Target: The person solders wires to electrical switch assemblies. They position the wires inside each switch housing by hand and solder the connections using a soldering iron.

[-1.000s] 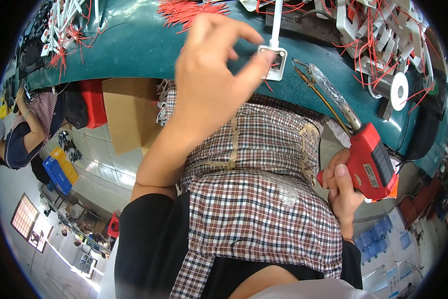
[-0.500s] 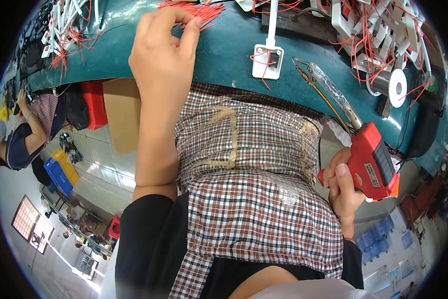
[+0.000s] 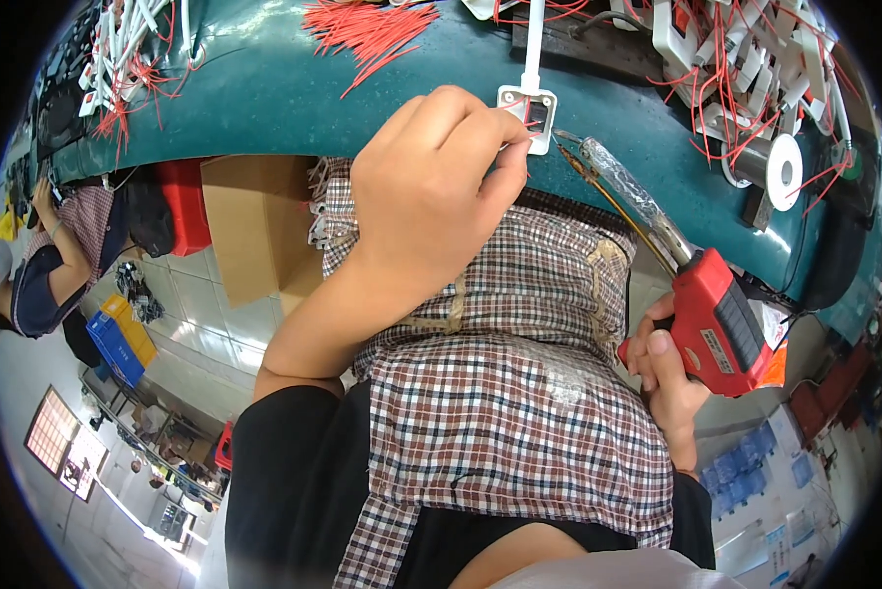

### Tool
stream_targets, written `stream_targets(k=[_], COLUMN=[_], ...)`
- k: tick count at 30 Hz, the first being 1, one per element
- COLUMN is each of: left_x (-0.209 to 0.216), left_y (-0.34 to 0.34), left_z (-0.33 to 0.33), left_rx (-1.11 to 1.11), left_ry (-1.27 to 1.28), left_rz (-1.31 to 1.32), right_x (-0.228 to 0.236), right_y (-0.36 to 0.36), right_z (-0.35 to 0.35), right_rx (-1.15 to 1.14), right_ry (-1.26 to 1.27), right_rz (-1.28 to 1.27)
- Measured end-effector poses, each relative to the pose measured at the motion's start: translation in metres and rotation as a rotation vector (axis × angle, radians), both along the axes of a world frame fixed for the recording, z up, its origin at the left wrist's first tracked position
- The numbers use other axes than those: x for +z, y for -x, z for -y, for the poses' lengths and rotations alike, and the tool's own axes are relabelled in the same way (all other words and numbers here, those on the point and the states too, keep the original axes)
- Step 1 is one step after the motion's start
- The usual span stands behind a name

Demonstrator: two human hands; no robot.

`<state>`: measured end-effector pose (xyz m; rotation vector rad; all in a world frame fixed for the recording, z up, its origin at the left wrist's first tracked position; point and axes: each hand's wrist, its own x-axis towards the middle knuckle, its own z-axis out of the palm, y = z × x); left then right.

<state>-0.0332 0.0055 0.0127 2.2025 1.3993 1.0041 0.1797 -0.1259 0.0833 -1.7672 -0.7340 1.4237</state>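
Note:
My left hand (image 3: 441,172) is at the small white plastic housing (image 3: 549,145), thumb and forefinger pinched together by its near left side. A thin red wire (image 3: 533,125) shows at the fingertips; the rest of it is hidden by the hand. The housing lies open on the bench, with a black part inside and a white stem running away from me. My right hand (image 3: 668,368) grips a red soldering gun (image 3: 718,324) by its handle. Its tip and the thin brass-coloured tube beside it point at the housing's right edge, close to it.
A pile of cut red wires (image 3: 372,29) lies on the green bench (image 3: 264,108). White wired parts are heaped at the left (image 3: 132,59) and right, the right heap (image 3: 725,59) beside a solder spool (image 3: 782,172). A cardboard box (image 3: 249,216) stands below; another person (image 3: 63,245) sits at left.
My left hand has moved from the red wire pile rightward and nearer, to the white housing. The soldering gun has shifted slightly left, its tip now closer to the housing.

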Motion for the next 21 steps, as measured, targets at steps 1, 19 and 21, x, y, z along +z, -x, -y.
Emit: stream_targets(k=[1,19,21], left_x=[-0.0012,-0.0011,-0.0019], left_y=[-0.0011,-0.0022,-0.0017], left_z=[0.0004,-0.0033,-0.0032], left_rx=[0.008,0.0,0.003], left_ry=[-0.048,-0.16,-0.159], left_rz=[-0.02,-0.095,-0.095], right_x=[-0.0011,-0.0074,-0.0075], right_y=[0.0,0.0045,0.0044], right_z=[-0.0002,-0.0068,-0.0066], right_rx=[0.009,0.036,0.036], right_ry=[-0.006,-0.025,-0.012], right_rz=[-0.003,0.024,0.022])
